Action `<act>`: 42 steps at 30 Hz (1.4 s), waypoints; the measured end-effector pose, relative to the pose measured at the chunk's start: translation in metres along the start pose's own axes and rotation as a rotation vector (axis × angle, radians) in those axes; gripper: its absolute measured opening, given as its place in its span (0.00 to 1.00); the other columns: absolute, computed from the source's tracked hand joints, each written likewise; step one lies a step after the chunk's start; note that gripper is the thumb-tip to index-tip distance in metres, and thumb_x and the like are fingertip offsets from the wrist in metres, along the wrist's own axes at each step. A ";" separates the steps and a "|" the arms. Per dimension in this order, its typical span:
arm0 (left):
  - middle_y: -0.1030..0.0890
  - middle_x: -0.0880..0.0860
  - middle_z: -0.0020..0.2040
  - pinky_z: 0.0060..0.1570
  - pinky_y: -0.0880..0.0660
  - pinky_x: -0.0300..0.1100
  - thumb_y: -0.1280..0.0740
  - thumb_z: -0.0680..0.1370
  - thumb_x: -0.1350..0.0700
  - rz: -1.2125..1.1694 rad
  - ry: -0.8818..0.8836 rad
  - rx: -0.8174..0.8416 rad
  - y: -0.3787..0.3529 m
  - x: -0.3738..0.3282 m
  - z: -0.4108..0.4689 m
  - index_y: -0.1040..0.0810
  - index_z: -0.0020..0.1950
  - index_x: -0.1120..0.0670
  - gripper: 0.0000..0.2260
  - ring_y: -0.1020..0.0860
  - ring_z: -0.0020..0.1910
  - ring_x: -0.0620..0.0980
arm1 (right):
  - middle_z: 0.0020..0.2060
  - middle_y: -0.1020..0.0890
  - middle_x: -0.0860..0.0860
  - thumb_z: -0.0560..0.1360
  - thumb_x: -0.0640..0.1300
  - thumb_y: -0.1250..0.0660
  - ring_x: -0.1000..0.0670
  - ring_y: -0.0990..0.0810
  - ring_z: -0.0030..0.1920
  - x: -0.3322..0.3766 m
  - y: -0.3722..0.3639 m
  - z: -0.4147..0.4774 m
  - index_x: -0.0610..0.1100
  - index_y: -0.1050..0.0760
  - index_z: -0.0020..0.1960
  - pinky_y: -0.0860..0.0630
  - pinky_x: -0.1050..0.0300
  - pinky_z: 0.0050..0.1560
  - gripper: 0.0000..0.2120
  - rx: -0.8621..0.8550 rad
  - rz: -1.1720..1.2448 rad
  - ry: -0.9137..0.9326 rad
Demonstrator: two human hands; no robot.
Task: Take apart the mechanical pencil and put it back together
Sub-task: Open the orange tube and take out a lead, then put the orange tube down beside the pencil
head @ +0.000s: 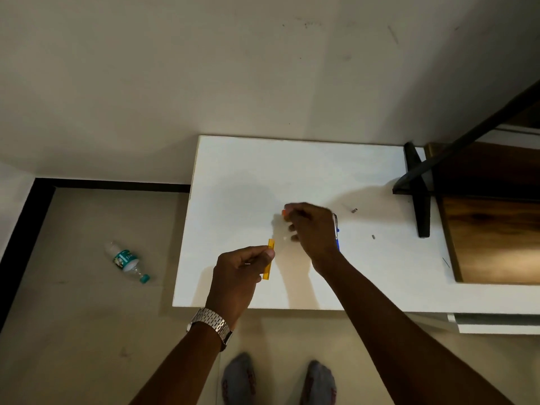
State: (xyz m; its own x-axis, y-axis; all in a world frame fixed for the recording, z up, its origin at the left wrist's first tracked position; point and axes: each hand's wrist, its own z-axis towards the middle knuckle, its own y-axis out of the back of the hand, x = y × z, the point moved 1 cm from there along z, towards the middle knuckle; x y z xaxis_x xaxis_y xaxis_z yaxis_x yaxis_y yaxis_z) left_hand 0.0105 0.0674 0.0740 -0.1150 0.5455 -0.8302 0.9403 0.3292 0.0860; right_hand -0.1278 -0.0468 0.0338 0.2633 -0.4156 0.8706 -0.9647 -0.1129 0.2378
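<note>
The scene is dominated by a plain pale wall [204,68], against which a white table [292,165] is pushed, with a beige floor [73,317] edged by a dark skirting band to the left. At the table's right a wooden panel [496,229] and a black stand [420,194] are seen, both kept well apart from the cleared middle of the top, where the work is evidently meant to be done. A plastic water bottle [127,261] is left lying on the floor, out of the way. Above the table's centre the left hand [239,273], with a metal watch [211,323] worn at the wrist, is closed on the yellow pencil barrel [270,260], which is pinched between thumb and fingertips and held roughly upright, presumably so that its open end is offered to the other hand. The right hand [312,229] is blurred; its fingers are drawn together, apparently around a small orange part [284,212], though what is gripped cannot be made out with certainty. Just beside that hand a blue-and-silver pen [336,229] lies on the table, partly hidden. Two tiny dark pieces [354,211] are set down further right, near each other, probably parked there so they are not lost during reassembly.
</note>
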 end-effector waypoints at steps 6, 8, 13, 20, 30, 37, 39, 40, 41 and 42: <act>0.15 0.49 0.34 0.43 0.18 0.43 0.27 0.76 0.51 0.088 0.016 -0.011 -0.003 0.002 0.004 0.13 0.36 0.40 0.10 0.18 0.38 0.48 | 0.43 0.11 0.40 0.81 0.46 0.32 0.45 0.12 0.40 0.005 -0.007 -0.033 0.36 0.14 0.51 0.16 0.56 0.38 0.14 0.351 0.220 -0.339; 0.18 0.49 0.29 0.39 0.19 0.41 0.27 0.76 0.51 0.100 0.023 -0.016 -0.005 0.002 0.007 0.14 0.34 0.43 0.10 0.21 0.33 0.46 | 0.44 0.11 0.39 0.82 0.45 0.33 0.45 0.12 0.40 0.004 -0.008 -0.034 0.34 0.15 0.53 0.16 0.57 0.38 0.14 0.342 0.258 -0.382; 0.26 0.43 0.22 0.30 0.25 0.33 0.25 0.74 0.53 0.093 0.072 0.010 -0.007 0.001 0.013 0.17 0.27 0.48 0.14 0.25 0.26 0.41 | 0.49 0.12 0.35 0.80 0.40 0.33 0.42 0.12 0.42 -0.005 -0.007 -0.033 0.31 0.17 0.56 0.15 0.54 0.41 0.12 0.330 0.312 -0.456; 0.17 0.48 0.31 0.36 0.20 0.41 0.26 0.74 0.51 0.106 0.052 0.024 -0.006 0.001 0.013 0.13 0.35 0.43 0.08 0.19 0.35 0.47 | 0.46 0.12 0.37 0.76 0.33 0.29 0.42 0.11 0.42 -0.007 0.003 -0.024 0.33 0.16 0.52 0.14 0.44 0.55 0.07 0.310 0.334 -0.464; 0.12 0.52 0.38 0.36 0.18 0.39 0.23 0.73 0.57 0.176 0.043 -0.004 -0.002 0.014 0.029 0.11 0.43 0.52 0.01 0.14 0.42 0.54 | 0.43 0.10 0.44 0.74 0.33 0.23 0.45 0.10 0.42 0.009 0.056 -0.008 0.38 0.17 0.55 0.14 0.48 0.48 0.11 -0.103 0.420 -0.245; 0.14 0.52 0.33 0.37 0.20 0.41 0.21 0.70 0.54 0.404 -0.099 -0.049 -0.006 0.023 0.057 0.14 0.39 0.54 0.05 0.16 0.30 0.48 | 0.43 0.10 0.43 0.71 0.32 0.23 0.43 0.10 0.47 -0.007 0.101 -0.029 0.42 0.14 0.50 0.16 0.46 0.56 0.10 -0.142 0.352 -0.222; 0.14 0.50 0.32 0.39 0.20 0.41 0.21 0.69 0.52 0.447 -0.124 -0.078 -0.006 0.029 0.059 0.14 0.38 0.52 0.06 0.16 0.30 0.43 | 0.45 0.10 0.43 0.72 0.32 0.24 0.42 0.11 0.49 -0.012 0.110 -0.037 0.43 0.14 0.51 0.17 0.45 0.58 0.10 -0.138 0.359 -0.228; 0.14 0.49 0.32 0.41 0.19 0.43 0.21 0.70 0.51 0.458 -0.126 -0.088 -0.007 0.030 0.059 0.15 0.38 0.52 0.06 0.16 0.32 0.43 | 0.46 0.10 0.43 0.73 0.32 0.25 0.42 0.11 0.50 -0.014 0.114 -0.041 0.43 0.14 0.52 0.17 0.44 0.59 0.10 -0.137 0.368 -0.229; 0.14 0.49 0.32 0.41 0.19 0.44 0.21 0.70 0.50 0.470 -0.127 -0.100 -0.008 0.032 0.059 0.15 0.37 0.51 0.07 0.15 0.33 0.44 | 0.46 0.10 0.44 0.75 0.32 0.25 0.42 0.11 0.50 -0.015 0.118 -0.045 0.43 0.15 0.53 0.17 0.44 0.59 0.10 -0.135 0.382 -0.230; 0.15 0.48 0.32 0.41 0.19 0.44 0.21 0.69 0.50 0.485 -0.135 -0.120 -0.008 0.032 0.058 0.16 0.37 0.51 0.08 0.16 0.34 0.45 | 0.47 0.10 0.44 0.75 0.32 0.26 0.43 0.11 0.50 -0.016 0.121 -0.048 0.42 0.15 0.55 0.17 0.44 0.59 0.10 -0.135 0.395 -0.227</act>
State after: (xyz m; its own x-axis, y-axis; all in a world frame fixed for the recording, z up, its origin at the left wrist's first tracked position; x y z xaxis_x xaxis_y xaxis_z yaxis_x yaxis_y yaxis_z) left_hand 0.0181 0.0371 0.0148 0.3751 0.5559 -0.7418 0.8309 0.1530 0.5349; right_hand -0.2492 -0.0104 0.0692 -0.1455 -0.5916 0.7930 -0.9782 0.2059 -0.0259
